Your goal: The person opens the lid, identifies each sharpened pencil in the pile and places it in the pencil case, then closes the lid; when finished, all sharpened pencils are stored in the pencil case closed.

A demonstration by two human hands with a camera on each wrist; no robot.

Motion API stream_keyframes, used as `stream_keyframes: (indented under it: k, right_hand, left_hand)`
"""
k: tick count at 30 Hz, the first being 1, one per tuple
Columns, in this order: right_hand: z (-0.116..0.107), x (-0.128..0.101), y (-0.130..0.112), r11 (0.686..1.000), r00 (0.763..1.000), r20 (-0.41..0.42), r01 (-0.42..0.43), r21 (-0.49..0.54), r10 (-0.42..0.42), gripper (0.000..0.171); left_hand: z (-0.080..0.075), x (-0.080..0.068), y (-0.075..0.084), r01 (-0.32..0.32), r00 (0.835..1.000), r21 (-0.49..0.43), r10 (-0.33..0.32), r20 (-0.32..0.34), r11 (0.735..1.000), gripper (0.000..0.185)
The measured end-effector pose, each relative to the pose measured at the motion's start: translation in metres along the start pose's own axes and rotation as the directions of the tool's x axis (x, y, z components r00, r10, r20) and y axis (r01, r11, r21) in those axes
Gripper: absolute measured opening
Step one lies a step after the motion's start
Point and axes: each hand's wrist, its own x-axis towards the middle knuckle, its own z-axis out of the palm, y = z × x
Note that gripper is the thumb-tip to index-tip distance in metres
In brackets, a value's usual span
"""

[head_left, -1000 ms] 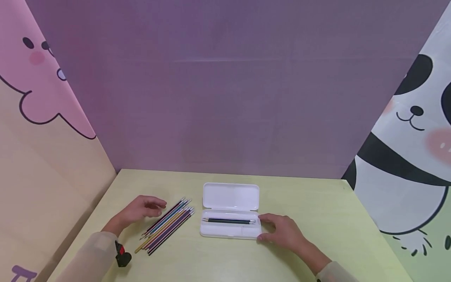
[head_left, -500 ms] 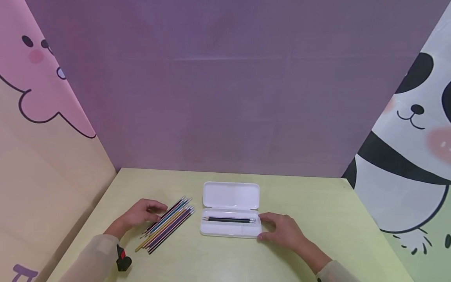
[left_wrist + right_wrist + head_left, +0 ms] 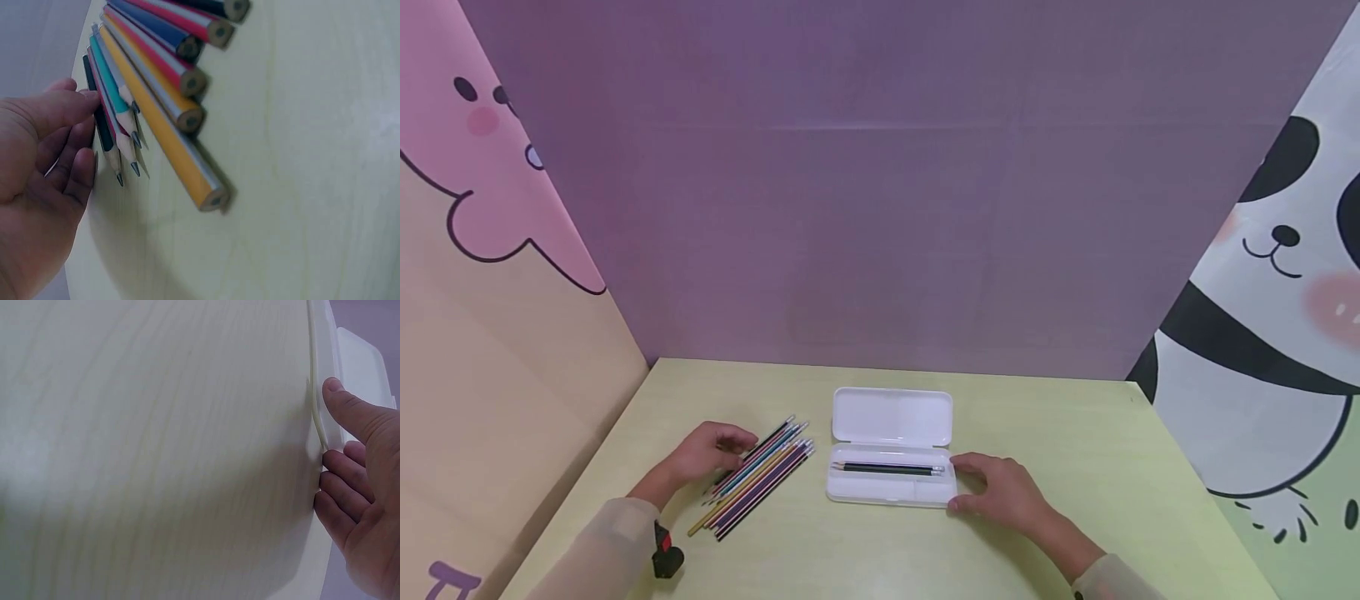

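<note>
At lower left, pencils [image 3: 760, 483] are touched by the left hand [image 3: 706, 452]; whether pinched cannot be told. At lower centre, the case [image 3: 872, 492] is pinched by the right hand [image 3: 1002, 496].

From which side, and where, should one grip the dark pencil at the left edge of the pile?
Grip the dark pencil probably at mid-barrel, coming from the left, where the left hand is: other pencils crowd its right, none lies on its left, and its sharpened tip, at the near end, is better avoided.
</note>
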Motion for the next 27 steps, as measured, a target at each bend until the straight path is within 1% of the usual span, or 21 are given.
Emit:
stream_keyframes:
  k: [4,9,15,17,21,27]
  right_hand:
    - [0.0001,-0.0001,-0.0002,1.0,1.0,0.0,-0.003,0.009,0.003,0.063]
    - [-0.001,-0.0004,-0.0008,1.0,1.0,0.0,-0.009,0.012,0.009,0.064]
    - [-0.0002,-0.0004,-0.0004,1.0,1.0,0.001,-0.017,0.002,0.017,0.065]
    - [0.0002,-0.0007,-0.0006,1.0,1.0,0.003,-0.014,0.003,0.014,0.065]
    - [0.0013,-0.001,-0.001,1.0,1.0,0.002,-0.013,0.009,0.013,0.065]
    - [0.0022,-0.001,-0.0002,1.0,1.0,-0.008,-0.02,0.018,0.02,0.064]
  left_hand:
    - [0.0025,0.0012,0.0028,0.005,1.0,0.039,-0.004,-0.016,0.999,0.031]
    - [0.0042,0.0026,0.0032,0.027,0.999,0.088,-0.024,-0.039,0.996,0.029]
    - [0.006,0.0028,0.0039,0.068,0.996,0.154,-0.058,-0.065,0.986,0.027]
    - [0.0062,0.0029,0.0049,0.072,0.996,0.177,-0.06,-0.071,0.982,0.026]
    - [0.0055,0.0029,0.0062,0.064,0.996,0.215,-0.048,-0.082,0.975,0.026]
    - [0.0008,0.0034,0.0068,0.051,0.996,0.218,-0.033,-0.086,0.975,0.026]
